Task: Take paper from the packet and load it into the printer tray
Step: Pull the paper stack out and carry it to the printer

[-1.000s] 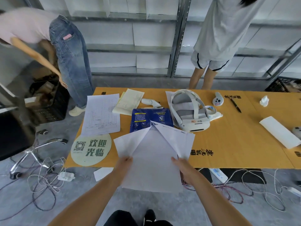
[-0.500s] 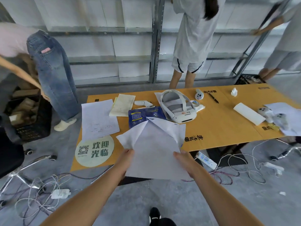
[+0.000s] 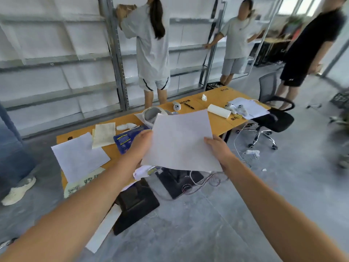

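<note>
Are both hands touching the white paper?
Touching. The head view shows the left hand gripping the paper's left edge and the right hand gripping its right edge.

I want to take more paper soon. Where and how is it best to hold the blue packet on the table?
Grip the blue packet by its near-left corner, coming from the table's near edge. It lies flat, and its right part is hidden behind the left hand and the held sheets.

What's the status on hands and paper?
Left hand and right hand both grip the paper, lifted off the table. Blue packet left behind. No printer in view.
</note>
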`<control>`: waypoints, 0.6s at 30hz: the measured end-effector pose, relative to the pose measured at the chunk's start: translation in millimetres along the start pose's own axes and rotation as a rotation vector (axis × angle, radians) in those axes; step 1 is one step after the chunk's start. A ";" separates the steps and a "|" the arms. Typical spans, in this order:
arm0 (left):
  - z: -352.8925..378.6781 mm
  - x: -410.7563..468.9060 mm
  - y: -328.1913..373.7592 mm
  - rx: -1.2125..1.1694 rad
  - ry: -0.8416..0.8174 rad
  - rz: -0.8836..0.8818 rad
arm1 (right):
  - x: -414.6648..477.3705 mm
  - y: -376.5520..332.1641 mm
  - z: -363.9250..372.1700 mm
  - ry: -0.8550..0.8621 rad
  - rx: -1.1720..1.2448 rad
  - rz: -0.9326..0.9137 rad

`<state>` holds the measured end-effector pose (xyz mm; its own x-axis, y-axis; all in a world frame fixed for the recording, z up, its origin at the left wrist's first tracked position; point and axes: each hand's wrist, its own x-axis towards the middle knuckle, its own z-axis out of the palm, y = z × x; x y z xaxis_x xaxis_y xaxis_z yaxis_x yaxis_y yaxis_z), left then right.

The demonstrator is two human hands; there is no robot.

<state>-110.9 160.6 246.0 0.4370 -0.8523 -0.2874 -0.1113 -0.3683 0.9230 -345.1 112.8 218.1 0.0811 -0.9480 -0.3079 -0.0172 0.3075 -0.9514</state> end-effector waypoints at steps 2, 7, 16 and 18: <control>23.1 -16.6 25.0 0.013 -0.065 0.078 | -20.1 -13.7 -32.8 0.066 0.058 -0.035; 110.9 -69.9 53.7 0.048 -0.264 0.204 | -81.6 -23.1 -139.2 0.286 0.109 -0.124; 318.8 -263.7 64.0 0.122 -0.884 0.361 | -318.0 39.1 -327.8 0.840 0.187 -0.231; 360.3 -320.2 59.6 0.137 -1.026 0.359 | -381.0 60.4 -353.5 0.965 0.218 -0.241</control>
<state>-579.1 277.8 300.9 -0.5850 -0.7985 -0.1420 -0.2094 -0.0205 0.9776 -729.4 463.4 274.9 -0.7819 -0.6188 -0.0758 0.0834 0.0166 -0.9964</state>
